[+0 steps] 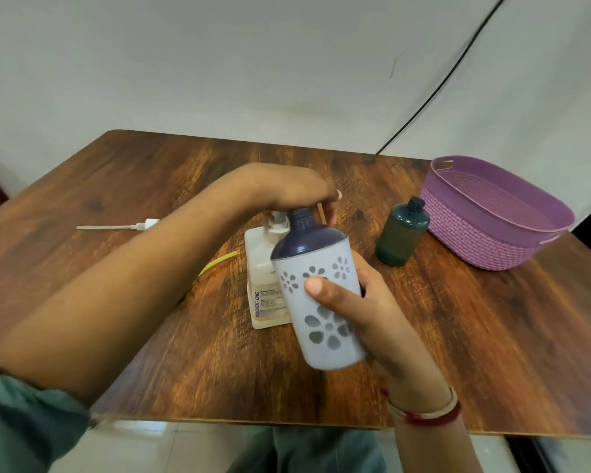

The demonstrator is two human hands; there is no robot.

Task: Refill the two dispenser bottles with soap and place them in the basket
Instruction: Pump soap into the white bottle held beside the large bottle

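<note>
White flowered bottle tight in right hand; left hand half hidden, grip unclear.

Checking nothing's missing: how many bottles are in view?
3: flowered bottle in the right hand, green bottle beside the basket, pump soap bottle under the left hand. None appears hidden.
</note>
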